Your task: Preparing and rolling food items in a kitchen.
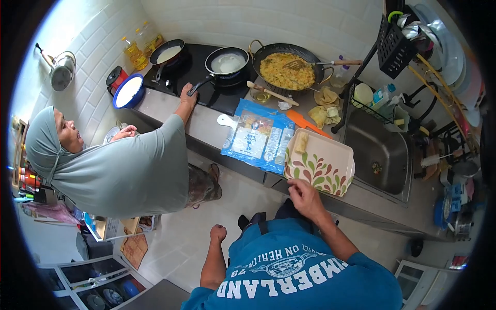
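Note:
My right hand (304, 195) hovers by the near left corner of a leaf-patterned tray (329, 159), its fingers bent, slightly apart and without anything in them; contact with the rim cannot be told. One rolled crepe (301, 143) lies at the tray's far left. Lower down, away from the counter, my left hand (218, 232) hangs loosely closed with nothing visible in it. Left of the tray is a blue plastic package (254, 135) on top of a white-handled board (226, 120). An orange spatula (308, 123) rests behind the tray.
At left, a co-worker's hand (188, 97) grips the handle of a frying pan (226, 62) with pale batter. A second pan (167, 53) sits on the cooktop (199, 77). A wok (286, 66) holds yellow filling and a slotted turner (296, 65). Right is the sink (381, 155).

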### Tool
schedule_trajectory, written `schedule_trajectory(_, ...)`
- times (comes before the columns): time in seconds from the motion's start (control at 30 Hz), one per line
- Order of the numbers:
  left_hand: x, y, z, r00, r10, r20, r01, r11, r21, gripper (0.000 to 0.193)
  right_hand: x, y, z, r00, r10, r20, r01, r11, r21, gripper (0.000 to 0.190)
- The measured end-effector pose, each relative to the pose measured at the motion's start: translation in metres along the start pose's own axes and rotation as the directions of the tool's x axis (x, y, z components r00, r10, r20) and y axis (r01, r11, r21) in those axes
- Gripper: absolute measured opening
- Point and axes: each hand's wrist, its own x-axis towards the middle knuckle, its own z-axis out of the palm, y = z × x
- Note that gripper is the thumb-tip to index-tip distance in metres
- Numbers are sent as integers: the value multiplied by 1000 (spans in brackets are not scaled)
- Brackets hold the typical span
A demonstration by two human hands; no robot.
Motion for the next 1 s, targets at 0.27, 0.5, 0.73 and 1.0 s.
schedule_trajectory(0.27,-9,-53,-38,996,-3,84,-15,976,216,40,-43,2,70,994,68,89,-64,997,-53,26)
schedule_trajectory(0.5,9,-94,-60,996,5,92,-31,956,293,38,-132,117,117,924,368,-110,-353,926,135,25)
schedule_trajectory(0.73,58,-79,-65,986,40,164,-74,976,207,41,-317,316,142,828,558,52,-438,702,-561,22)
schedule_trajectory(1.0,40,-90,-69,989,91,115,-107,984,143,37,-307,281,144,569,687,453,19,539,-842,26)
